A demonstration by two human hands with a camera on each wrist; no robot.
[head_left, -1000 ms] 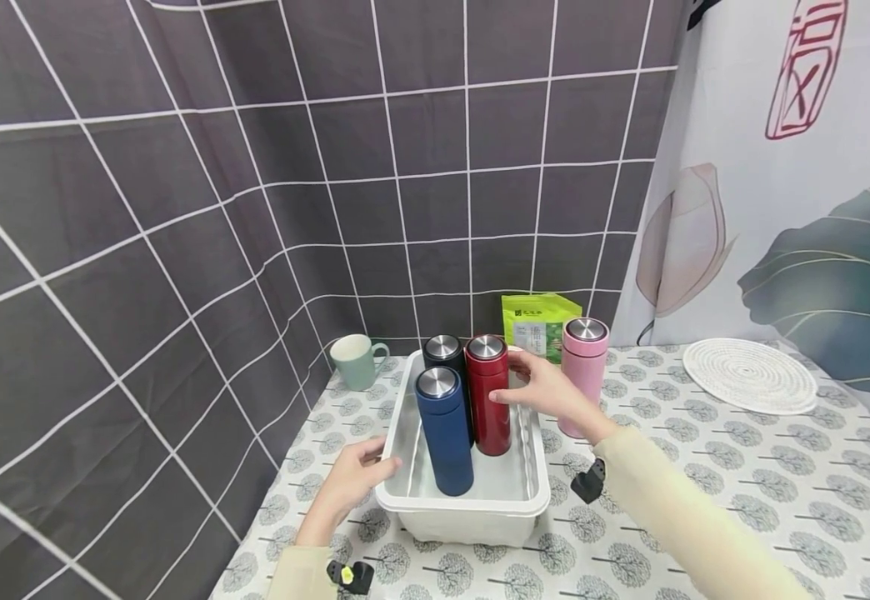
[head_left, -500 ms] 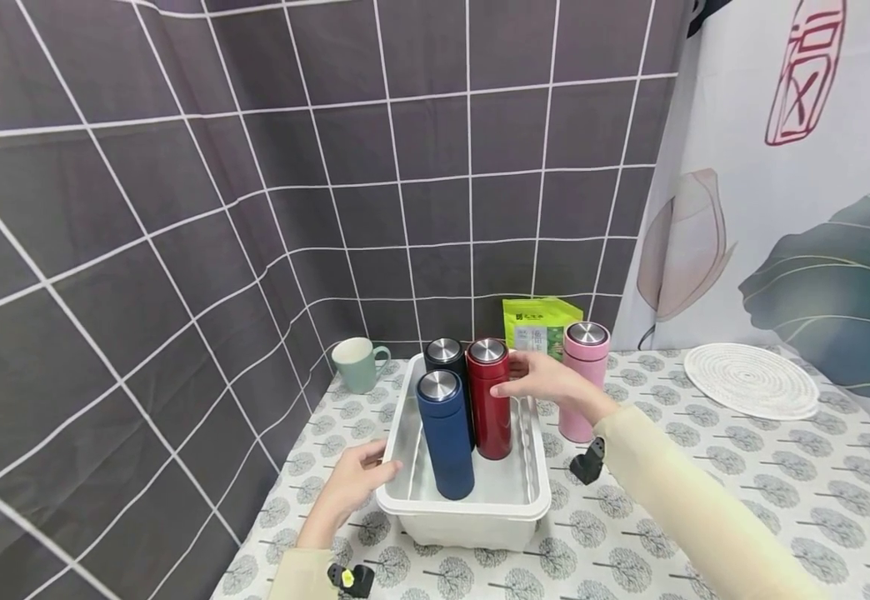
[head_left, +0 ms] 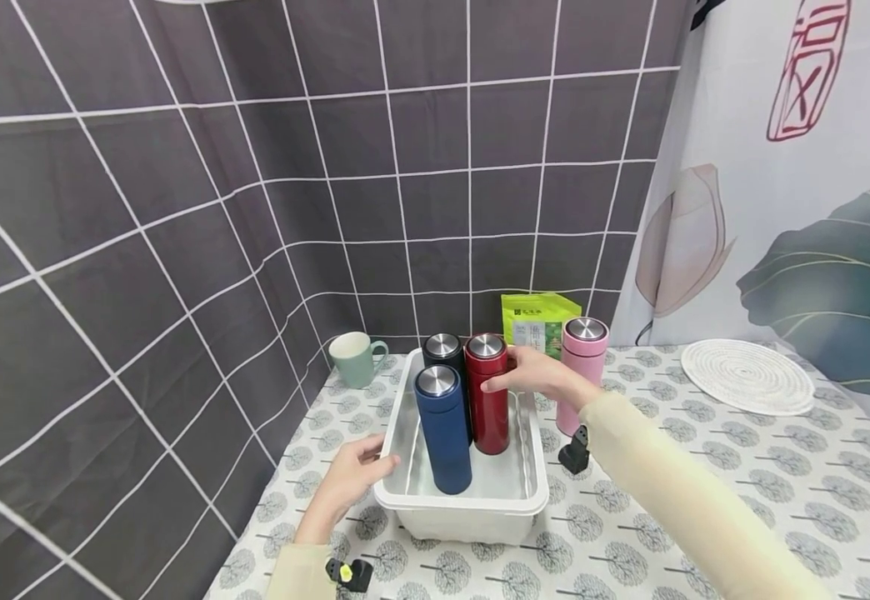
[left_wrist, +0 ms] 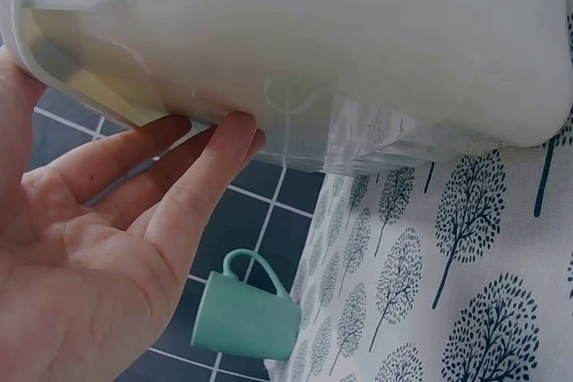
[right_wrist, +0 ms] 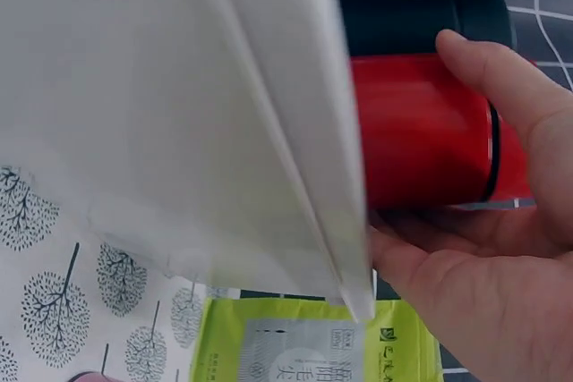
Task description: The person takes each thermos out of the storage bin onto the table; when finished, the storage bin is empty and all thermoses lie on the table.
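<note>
A white plastic bin (head_left: 465, 525) stands on the patterned cloth with three thermos bottles upright in it. My left hand (head_left: 348, 479) holds its left rim, thumb over the edge and fingers against the outer wall, as the left wrist view shows. Inside, my right hand (head_left: 536, 375) grips the red thermos (head_left: 491, 417) near its top, thumb in front and fingers behind. Beside the red one is a black thermos (right_wrist: 403, 20), mostly hidden in the head view by the navy blue thermos (head_left: 444, 442) nearer to me. All three have silvery lids.
Just right of the bin stands a pink thermos (head_left: 588, 360), below my right wrist. A bright green pouch (head_left: 517, 312) is behind it against the tiled-pattern curtain. Back left holds a mint mug (head_left: 352, 367); far right, a round white woven mat (head_left: 746, 375).
My right hand and forearm have shifted slightly left, still at the red thermos. The left hand and the bin have stayed in place.
</note>
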